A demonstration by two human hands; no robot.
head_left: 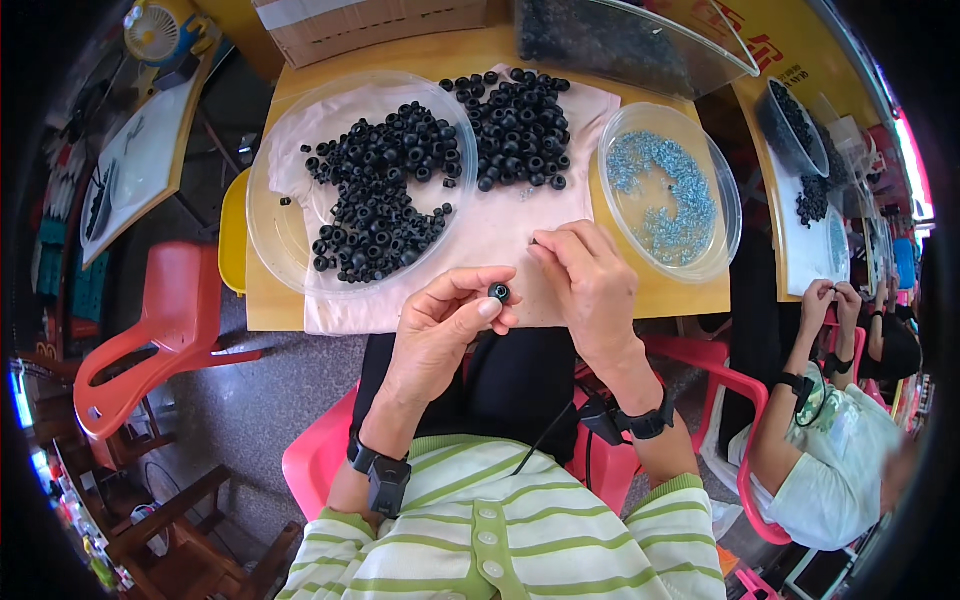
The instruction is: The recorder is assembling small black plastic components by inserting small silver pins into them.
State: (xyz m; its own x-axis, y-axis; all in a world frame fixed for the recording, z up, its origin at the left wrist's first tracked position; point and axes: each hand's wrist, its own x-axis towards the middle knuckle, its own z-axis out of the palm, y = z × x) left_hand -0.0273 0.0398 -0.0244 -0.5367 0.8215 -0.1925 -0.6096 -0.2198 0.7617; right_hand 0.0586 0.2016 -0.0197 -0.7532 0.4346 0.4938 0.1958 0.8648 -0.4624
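Fingers of the left hand (440,325) pinch one black rubber ring (499,292) above the table's near edge, its hole facing up toward the camera; it is round, with no clear long axis. The right hand (588,282) is closed, fingertips pressed together on something too small to make out. Two clear round dishes sit on the table (440,55): the left dish (280,225) holds black rings, the right dish (720,190) small bluish metal parts, both too many to count. More rings lie heaped on the pale cloth (500,225).
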